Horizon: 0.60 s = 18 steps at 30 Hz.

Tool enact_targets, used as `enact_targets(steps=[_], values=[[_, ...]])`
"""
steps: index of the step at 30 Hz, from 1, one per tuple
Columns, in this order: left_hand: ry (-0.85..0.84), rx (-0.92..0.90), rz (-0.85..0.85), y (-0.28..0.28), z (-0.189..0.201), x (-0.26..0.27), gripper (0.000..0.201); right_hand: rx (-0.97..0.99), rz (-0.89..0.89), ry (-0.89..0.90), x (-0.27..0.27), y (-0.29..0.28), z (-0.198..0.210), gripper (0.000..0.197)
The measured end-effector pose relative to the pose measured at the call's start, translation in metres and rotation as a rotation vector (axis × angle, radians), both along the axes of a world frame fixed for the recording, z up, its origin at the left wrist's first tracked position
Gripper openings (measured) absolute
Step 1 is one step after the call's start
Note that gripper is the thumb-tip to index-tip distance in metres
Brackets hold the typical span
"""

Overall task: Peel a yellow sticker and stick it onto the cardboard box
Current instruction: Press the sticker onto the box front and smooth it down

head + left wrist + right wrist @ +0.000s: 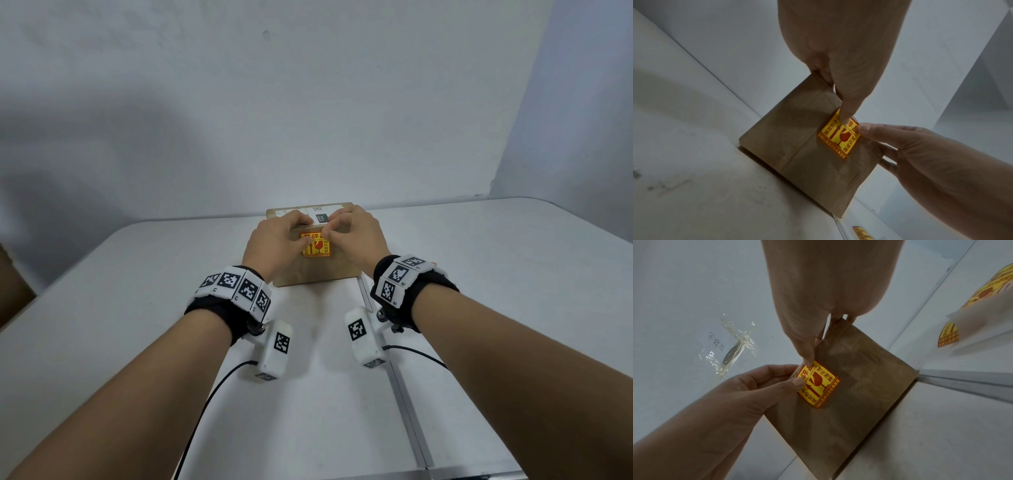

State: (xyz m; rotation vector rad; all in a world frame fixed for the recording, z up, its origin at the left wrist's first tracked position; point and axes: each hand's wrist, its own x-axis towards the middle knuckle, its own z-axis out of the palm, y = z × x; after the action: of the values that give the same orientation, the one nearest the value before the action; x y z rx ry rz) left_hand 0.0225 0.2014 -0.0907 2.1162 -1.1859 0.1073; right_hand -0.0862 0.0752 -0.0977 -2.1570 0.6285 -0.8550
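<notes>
On desk, box front: sticker being pressed down.
Left hand (pixel 277 240) and right hand (pixel 356 233), fingers curled over cardboard box (pixel 318 270) top, thumbs pressing yellow sticker (pixel 317 248) upper edge; thin, floppy, likely creases, handle by corners.

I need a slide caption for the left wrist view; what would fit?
Both thumbs press a yellow fragile sticker onto the front face of a cardboard box on a white table.
</notes>
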Motion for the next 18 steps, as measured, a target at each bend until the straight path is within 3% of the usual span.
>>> enact_targets(steps=[18], values=[[-0.035,-0.027,0.089,-0.0064,-0.0082,-0.0043,0.024,-0.018,-0.02,0.006,-0.0009,0.0014,-0.0037,0.002]])
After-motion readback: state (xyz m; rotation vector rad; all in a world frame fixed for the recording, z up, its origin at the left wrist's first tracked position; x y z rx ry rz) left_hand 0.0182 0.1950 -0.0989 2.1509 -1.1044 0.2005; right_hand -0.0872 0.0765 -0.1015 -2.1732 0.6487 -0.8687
